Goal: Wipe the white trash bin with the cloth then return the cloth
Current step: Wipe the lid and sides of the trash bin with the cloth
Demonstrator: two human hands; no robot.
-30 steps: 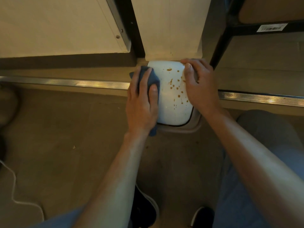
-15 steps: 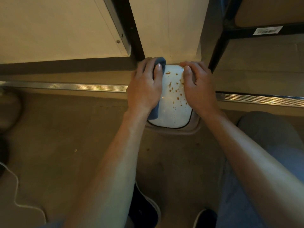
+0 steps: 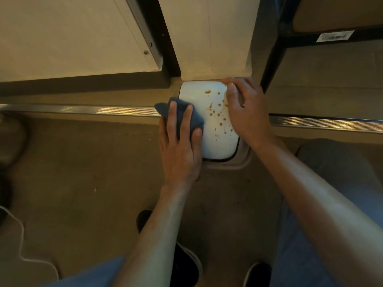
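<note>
The white trash bin stands on the floor against a white panel, seen from above. Its lid carries several brown spots on the right half. My left hand presses a blue cloth flat on the lid's left side, fingers straight over the cloth. A corner of the cloth sticks out past the bin's left edge. My right hand grips the bin's right edge, with fingers curled over the far right corner. It hides that edge.
A metal floor strip runs left and right behind the bin. A black frame leg rises just right of it, white panels behind. A white cable lies at the left. My dark shoes are below.
My left hand slid the cloth from the lid's far left corner back toward me along the left side. The right hand kept its hold on the bin.
</note>
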